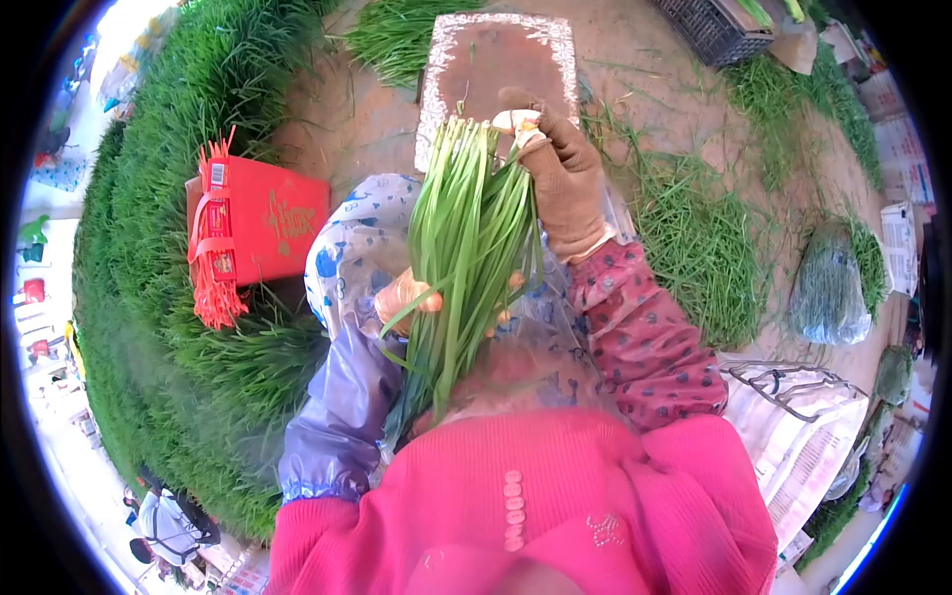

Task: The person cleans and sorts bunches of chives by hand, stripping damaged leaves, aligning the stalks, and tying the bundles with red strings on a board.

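A bunch of long green garlic chives (pixel 461 248) lies over my lap, its pale cut ends pointing away from me and its leaf tips toward me. My left hand (pixel 405 299) is wrapped round the middle of the bunch from beneath; fingertips show on both sides of the leaves. My right hand (pixel 563 174), in a brown glove with pale fingertips, has its fingers curled at the right edge of the bunch by the stem ends. The leaves partly hide what those fingers grip. Under the bunch, a clear plastic sheet with blue spots (pixel 352 243) covers my legs.
Beyond my hands lies a brown board with a white patterned border (pixel 501 64). A red box with red ties (pixel 283 223) rests on a long bank of chives (pixel 159 297) at left. Loose leaves (pixel 699 258) litter the right floor, near a bagged bundle (pixel 831 288). A dark crate (pixel 709 30) stands beyond.
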A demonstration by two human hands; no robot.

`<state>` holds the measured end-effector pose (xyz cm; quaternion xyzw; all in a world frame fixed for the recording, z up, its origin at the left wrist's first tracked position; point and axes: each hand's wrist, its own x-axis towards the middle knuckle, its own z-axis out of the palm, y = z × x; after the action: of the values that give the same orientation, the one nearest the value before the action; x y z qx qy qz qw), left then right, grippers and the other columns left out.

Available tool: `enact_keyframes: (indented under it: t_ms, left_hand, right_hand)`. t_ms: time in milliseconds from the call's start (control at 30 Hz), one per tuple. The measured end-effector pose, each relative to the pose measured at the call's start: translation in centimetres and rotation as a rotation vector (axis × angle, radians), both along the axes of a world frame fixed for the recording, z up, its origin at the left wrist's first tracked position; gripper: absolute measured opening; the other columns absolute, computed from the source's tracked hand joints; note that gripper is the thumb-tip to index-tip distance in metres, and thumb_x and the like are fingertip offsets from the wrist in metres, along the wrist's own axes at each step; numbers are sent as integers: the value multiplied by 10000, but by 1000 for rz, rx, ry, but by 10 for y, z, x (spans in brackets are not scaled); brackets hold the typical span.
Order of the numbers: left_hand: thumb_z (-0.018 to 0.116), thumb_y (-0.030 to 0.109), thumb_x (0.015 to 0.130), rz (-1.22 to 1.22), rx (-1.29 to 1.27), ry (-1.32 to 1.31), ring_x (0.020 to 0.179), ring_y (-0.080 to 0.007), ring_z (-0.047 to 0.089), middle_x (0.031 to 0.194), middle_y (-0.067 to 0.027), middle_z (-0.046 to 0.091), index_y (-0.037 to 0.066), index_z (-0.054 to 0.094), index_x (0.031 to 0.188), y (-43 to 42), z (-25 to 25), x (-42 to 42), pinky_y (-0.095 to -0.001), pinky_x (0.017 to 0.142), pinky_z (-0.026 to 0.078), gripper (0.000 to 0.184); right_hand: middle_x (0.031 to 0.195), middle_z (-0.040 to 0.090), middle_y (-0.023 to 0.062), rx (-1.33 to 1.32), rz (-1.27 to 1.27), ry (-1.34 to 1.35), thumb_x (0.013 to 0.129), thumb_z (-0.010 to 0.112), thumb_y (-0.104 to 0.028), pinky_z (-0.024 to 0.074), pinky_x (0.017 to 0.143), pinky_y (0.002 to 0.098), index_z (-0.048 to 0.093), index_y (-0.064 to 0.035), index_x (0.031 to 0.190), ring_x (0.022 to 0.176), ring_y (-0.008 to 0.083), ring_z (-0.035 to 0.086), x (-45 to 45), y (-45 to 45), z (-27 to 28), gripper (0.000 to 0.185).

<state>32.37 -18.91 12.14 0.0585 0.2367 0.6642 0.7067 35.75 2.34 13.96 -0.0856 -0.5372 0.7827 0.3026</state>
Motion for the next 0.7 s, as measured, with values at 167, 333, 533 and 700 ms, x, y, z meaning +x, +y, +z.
enact_keyframes:
  t_ms: [167, 333, 533, 700]
  left_hand:
    - [691, 488, 812, -63, 95, 137, 1205, -372, 497, 1398, -229, 425, 18, 298, 1460, -7, -16, 2, -497, 916, 487, 892]
    - [658, 492, 834, -23, 52, -50, 1196, -409, 507, 1395, -231, 435, 10, 331, 1440, -12, -23, 3, -531, 955, 462, 840]
    - [706, 486, 808, 336, -84, -29, 1089, -283, 614, 1258, -170, 588, 23, 469, 1355, -16, -23, 20, -433, 899, 528, 754]
    - [727, 479, 788, 371, -42, -143, 1061, -272, 622, 1245, -159, 593, 24, 482, 1342, -21, -36, 32, -420, 896, 526, 758]
  right_hand:
    - [1063, 654, 21, -267, -53, -104, 925, 607, -128, 479, 749, 211, 618, -30, 1210, 882, 63, 580, 3, -8, 1, 301]
    - [1125, 627, 95, -365, 156, -299, 857, 671, -220, 490, 818, 288, 221, -47, 1492, 933, 139, 597, 10, 8, -3, 797]
    - [1140, 625, 64, -363, 533, -155, 827, 623, -47, 484, 872, 289, 299, -35, 1466, 957, 143, 602, 11, 14, 17, 716]
    - [1065, 636, 27, -145, 429, -153, 788, 656, 18, 494, 758, 231, 521, -24, 1299, 883, 81, 593, 13, 4, 21, 530]
